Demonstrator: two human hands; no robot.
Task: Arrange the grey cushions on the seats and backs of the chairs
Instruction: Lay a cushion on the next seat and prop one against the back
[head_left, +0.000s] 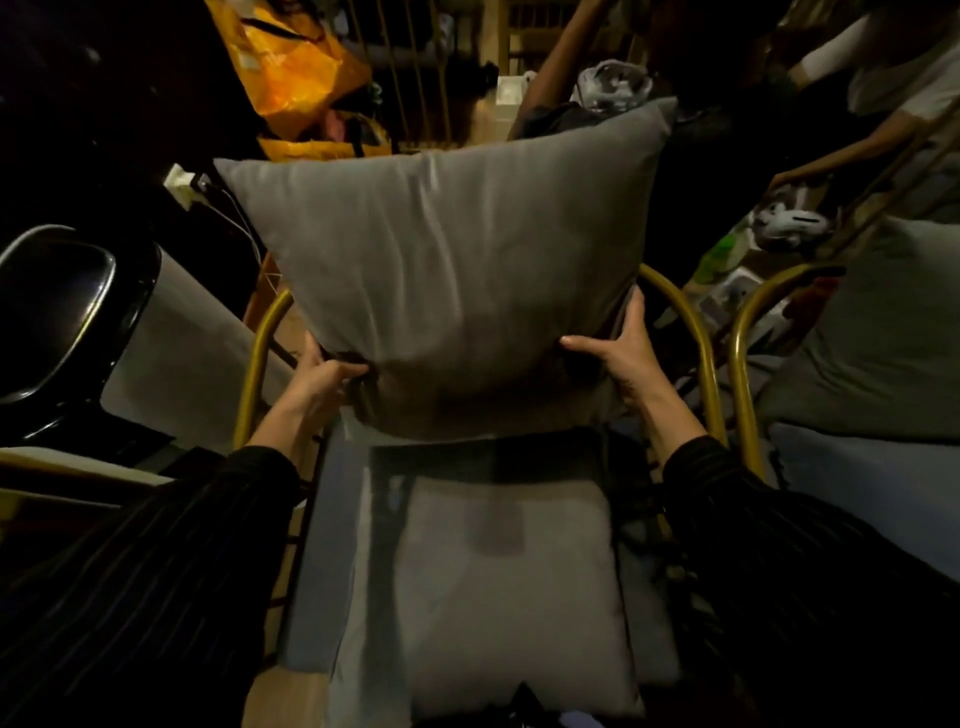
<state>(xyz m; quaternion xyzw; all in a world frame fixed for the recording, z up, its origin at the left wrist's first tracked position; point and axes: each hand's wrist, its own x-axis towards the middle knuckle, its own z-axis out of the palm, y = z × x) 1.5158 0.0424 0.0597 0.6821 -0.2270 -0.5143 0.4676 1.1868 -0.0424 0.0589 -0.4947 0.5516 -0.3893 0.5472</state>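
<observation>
Left hand: our left hand is closed on the lower left corner of the back cushion, fabric bunched in the fist, arm reaching forward in a dark striped sleeve.
Right hand: our right hand clasps the lower right corner, thumb across the front, fingers behind.
Back cushion: square, grey, soft and creased; upright at the chair's rear edge.
Seat cushion: we see a grey seat cushion flat on the seat.
Chair: curved brass-coloured tube frame.
</observation>
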